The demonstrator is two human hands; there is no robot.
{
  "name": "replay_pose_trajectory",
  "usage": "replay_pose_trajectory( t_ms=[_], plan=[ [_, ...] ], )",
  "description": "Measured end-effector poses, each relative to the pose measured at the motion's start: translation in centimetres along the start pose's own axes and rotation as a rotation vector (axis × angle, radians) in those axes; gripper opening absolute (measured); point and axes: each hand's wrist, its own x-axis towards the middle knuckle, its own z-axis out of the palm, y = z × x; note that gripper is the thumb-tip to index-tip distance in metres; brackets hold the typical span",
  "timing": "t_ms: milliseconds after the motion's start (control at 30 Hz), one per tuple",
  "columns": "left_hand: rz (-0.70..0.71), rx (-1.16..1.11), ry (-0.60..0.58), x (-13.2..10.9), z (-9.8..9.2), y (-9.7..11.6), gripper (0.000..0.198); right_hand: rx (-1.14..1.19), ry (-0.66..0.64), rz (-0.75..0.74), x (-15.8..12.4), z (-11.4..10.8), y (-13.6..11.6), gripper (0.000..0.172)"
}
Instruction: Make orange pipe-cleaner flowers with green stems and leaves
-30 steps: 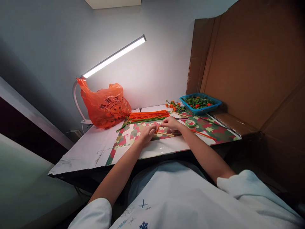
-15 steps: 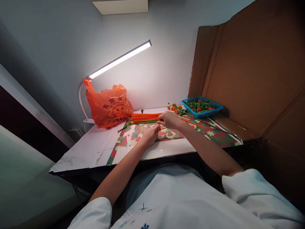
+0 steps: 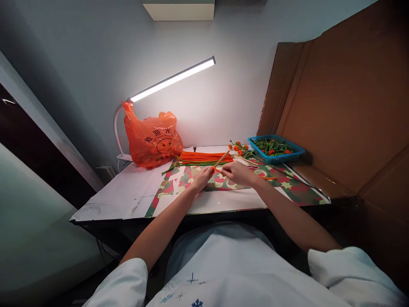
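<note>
Orange stem (image 3: 216, 169): a short fuzzy length at the middle of the tabletop (image 3: 128, 194), between your two hands, touching the foot of a wooden stick (image 3: 223, 159).
Wooden stick: thin, pale and tilted, with its top leaning toward the far right corner and its lower end among your fingertips.
Left hand (image 3: 202, 177): fingers curled in, tips pinched at the stick's lower end. It looks to have hold of it, though the grip is small in the picture.
Right hand (image 3: 235, 172): nearly closed, thumb and fingers nipped on the orange stem just beside the stick.
Under the hands: patterned paper (image 3: 295, 190) in green, red and cream, lying flat.
Far edge: a bundle (image 3: 201, 158) of long orange and green stems. An orange plastic bag (image 3: 153, 138) sits at the far left corner under a lit bar lamp (image 3: 172, 79).
Far right corner: a blue basket (image 3: 271, 159) of green and orange bits, with a green tape roll (image 3: 260, 172) near your right hand.
Right edge: brown cardboard (image 3: 335, 106) standing as a wall.
Step in hand: by the look, the orange stem is being set against the stick, at the start of a wrap.
Next move calls for: a firm left pinch so the stick does not roll, and the right hand leading the stem tight and close around it.
</note>
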Motion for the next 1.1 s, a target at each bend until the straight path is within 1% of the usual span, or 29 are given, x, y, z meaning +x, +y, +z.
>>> replay_pose_trajectory(
  t_ms=[67, 133, 233, 333, 467, 600, 733, 800, 933, 1033, 1100],
  plan=[
    [-0.047, -0.088, -0.010, -0.2, 0.0, 0.4, 0.037, 0.111, -0.034, -0.022, 0.1, 0.3, 1.3, 0.029],
    [-0.070, -0.132, -0.022, -0.3, 0.0, 0.7, 0.038, 0.188, -0.067, -0.023, 0.3, 0.5, 2.6, 0.032],
    [-0.065, -0.145, -0.051, -0.6, -0.1, 0.9, 0.039, 0.256, -0.137, 0.008, 0.8, 0.9, 4.1, 0.037],
    [-0.048, -0.141, -0.062, -0.6, 0.0, 0.8, 0.041, 0.288, -0.191, 0.054, 1.3, 1.1, 4.8, 0.041],
    [-0.025, -0.092, -0.042, -0.6, 0.3, 0.7, 0.040, 0.287, -0.237, 0.040, 2.0, 1.5, 5.2, 0.044],
    [-0.005, -0.026, -0.049, -0.7, 0.4, 0.7, 0.030, 0.256, -0.228, 0.071, 2.3, 1.6, 5.2, 0.045],
    [-0.015, 0.076, -0.024, -0.8, 0.3, 0.5, 0.027, 0.289, -0.223, 0.095, 2.3, 1.3, 5.1, 0.042],
    [-0.020, 0.124, -0.017, -0.8, 0.2, 0.4, 0.027, 0.291, -0.241, 0.099, 2.3, 1.2, 5.0, 0.042],
    [-0.006, 0.221, -0.043, -0.8, 0.1, 0.4, 0.024, 0.236, -0.274, 0.090, 2.6, 1.1, 5.1, 0.043],
    [0.008, 0.252, -0.028, -0.9, 0.1, 0.6, 0.022, 0.237, -0.281, 0.078, 2.8, 1.0, 5.5, 0.043],
    [0.021, 0.286, -0.027, -1.0, 0.1, 0.8, 0.020, 0.244, -0.334, 0.060, 3.0, 0.8, 5.9, 0.043]
  ],
)
